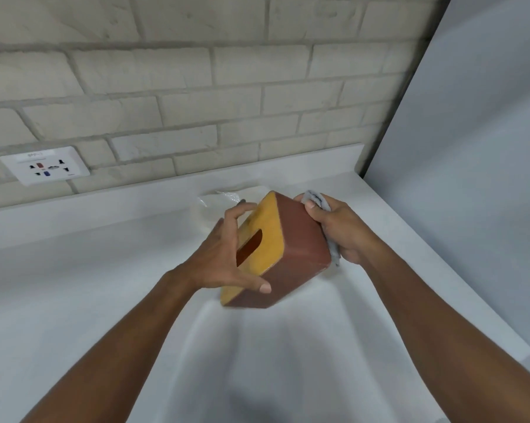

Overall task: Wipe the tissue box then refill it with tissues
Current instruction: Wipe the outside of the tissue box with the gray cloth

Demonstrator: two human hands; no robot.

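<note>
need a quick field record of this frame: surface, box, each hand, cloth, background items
surface: white countertop, brick wall behind
tissue box: brown sides, yellow slotted face, tilted, lifted; no tissue visible in slot
left hand: grips the box across the yellow face
right hand: presses grey cloth on the box's far side
clear plastic pack: on the counter behind box, contents unclear
wall socket: upper left
stage: wiping, refill not begun

place: home counter nook | cues: white counter (74, 270), brick wall (196, 87), wall socket (45, 166)
</note>
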